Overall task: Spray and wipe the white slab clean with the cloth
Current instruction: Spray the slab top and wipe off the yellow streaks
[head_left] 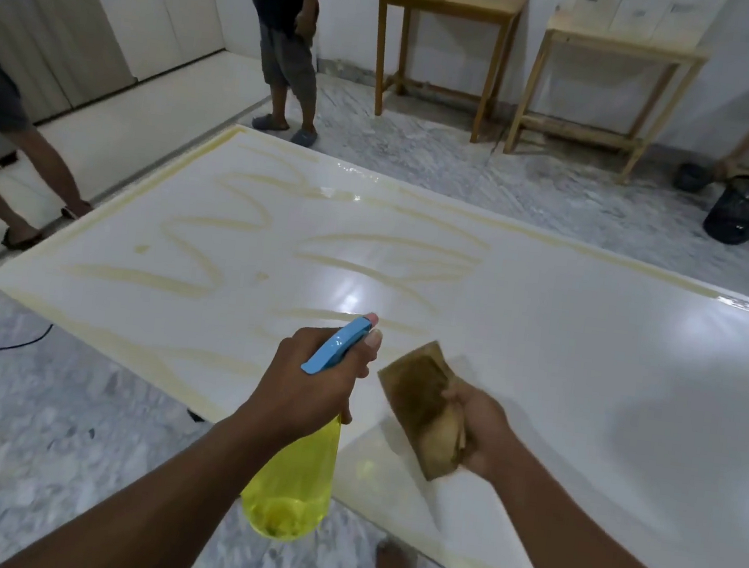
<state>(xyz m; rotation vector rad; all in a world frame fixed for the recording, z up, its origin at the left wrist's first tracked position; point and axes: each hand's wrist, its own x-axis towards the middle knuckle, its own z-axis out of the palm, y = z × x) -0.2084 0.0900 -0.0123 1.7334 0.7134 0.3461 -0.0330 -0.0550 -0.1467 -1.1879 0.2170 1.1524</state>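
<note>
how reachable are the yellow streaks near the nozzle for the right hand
Probably yes: the right hand holds the cloth over the white slab, nothing lying between it and those streaks.

Both arms reach forward, left hand (310,379) and right hand (484,429) curled in grips.

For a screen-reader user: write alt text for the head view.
The left hand grips a yellow spray bottle with a blue trigger head, aimed at a glossy white slab streaked with yellowish smears. The right hand holds a folded brown cloth over it. A person stands beyond its far edge.
</note>
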